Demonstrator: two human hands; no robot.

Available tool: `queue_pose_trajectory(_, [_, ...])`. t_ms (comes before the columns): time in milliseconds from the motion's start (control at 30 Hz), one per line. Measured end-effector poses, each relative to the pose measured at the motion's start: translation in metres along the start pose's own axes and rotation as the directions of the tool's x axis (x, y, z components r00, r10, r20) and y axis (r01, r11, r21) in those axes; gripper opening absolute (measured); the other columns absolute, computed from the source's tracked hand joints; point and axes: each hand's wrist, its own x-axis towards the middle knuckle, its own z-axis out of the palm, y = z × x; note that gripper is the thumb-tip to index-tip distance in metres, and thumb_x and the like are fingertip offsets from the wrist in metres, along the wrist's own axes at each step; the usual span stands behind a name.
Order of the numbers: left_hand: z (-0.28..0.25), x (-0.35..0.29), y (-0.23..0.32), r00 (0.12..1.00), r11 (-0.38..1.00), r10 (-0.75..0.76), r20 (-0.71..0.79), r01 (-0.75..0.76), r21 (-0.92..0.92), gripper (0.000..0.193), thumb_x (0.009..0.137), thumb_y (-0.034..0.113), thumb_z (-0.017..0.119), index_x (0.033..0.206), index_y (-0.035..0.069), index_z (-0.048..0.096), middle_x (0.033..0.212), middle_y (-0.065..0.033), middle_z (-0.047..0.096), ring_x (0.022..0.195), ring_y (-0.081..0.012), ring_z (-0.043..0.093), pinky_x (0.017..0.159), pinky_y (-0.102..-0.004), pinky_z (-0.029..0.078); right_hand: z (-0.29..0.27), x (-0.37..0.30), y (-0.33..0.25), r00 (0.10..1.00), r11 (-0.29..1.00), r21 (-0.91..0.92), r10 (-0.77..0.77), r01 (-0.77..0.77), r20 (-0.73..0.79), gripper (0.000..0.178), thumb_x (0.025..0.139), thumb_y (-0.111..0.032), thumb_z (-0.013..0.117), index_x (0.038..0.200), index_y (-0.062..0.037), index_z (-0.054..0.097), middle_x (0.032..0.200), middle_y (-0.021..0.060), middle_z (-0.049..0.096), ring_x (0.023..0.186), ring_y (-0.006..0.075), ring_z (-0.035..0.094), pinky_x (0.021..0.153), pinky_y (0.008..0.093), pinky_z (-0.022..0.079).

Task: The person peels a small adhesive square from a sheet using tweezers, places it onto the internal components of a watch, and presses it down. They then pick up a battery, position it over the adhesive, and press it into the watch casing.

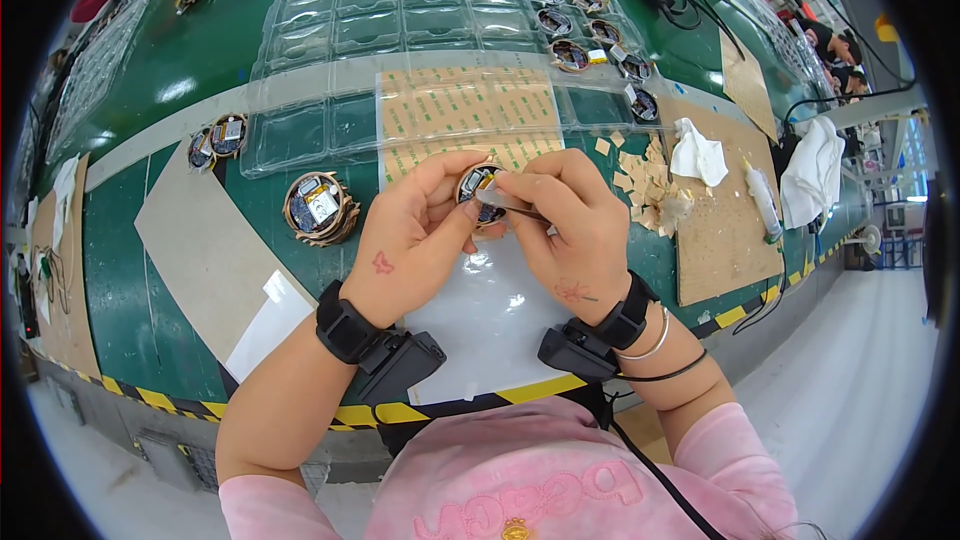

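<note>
My left hand [405, 245] grips a round electronic module [469, 182] with a gold-coloured rim and a dark circuit board inside, held over the middle of the bench. Pinched in my right hand [580, 225] are metal tweezers [522, 205], their tips against the module's face. Fingers hide part of the module and most of the tweezers' tips. To the left of my left hand stands a stack of similar round modules [318, 206]. Beneath both hands lies a glossy white sheet [480, 315]. Just beyond them is a tan sheet with green print [410, 105].
A clear plastic tray [365, 5] spans the back, with several modules [568, 55] in its right compartments. Tan paper scraps [640, 180], a crumpled white tissue [698, 155] and a white tube [762, 202] lie to the right, near a brown board [725, 255]. Two modules [228, 133] sit at left.
</note>
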Motion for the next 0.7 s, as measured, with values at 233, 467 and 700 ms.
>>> queue_pose_trajectory(233, [-0.001,0.001,0.002,1.000,1.000,0.000,0.006,0.000,0.021,0.037,0.093,-0.003,0.047,0.130,0.000,0.043,0.111,-0.0067,0.062,0.089,-0.0133,0.067,0.063,-0.0191,0.045,0.000,0.002,0.005,0.996,0.990,-0.110,-0.091,0.093,0.021,0.027,0.069,0.010,0.067,0.093,-0.0037,0.067,0.083,0.0077,0.058,0.067,0.0191,0.060,0.055,0.0272,0.048])
queue_pose_trajectory(467, [-0.003,0.001,-0.001,1.000,1.000,-0.003,0.019,0.003,-0.005,0.037,0.093,-0.003,0.047,0.129,0.000,0.047,0.114,-0.0078,0.059,0.088,-0.0141,0.066,0.063,-0.0201,0.047,0.001,0.003,0.003,0.992,0.977,0.172,0.128,-0.129,0.017,0.019,0.075,0.006,0.068,0.090,-0.0036,0.066,0.079,0.0037,0.056,0.060,0.0092,0.053,0.050,0.0233,0.042])
queue_pose_trajectory(700, [-0.003,0.002,-0.001,0.992,0.992,0.118,0.041,-0.120,0.029,0.034,0.092,-0.004,0.047,0.126,0.000,0.052,0.119,-0.0093,0.046,0.088,-0.0161,0.064,0.068,-0.0235,0.054,-0.016,0.010,0.005,0.768,0.747,0.262,0.479,-0.611,0.424,0.009,0.086,-0.008,0.066,0.090,-0.0020,0.061,0.066,-0.0065,0.045,0.057,0.0008,0.036,0.050,0.0193,0.030])
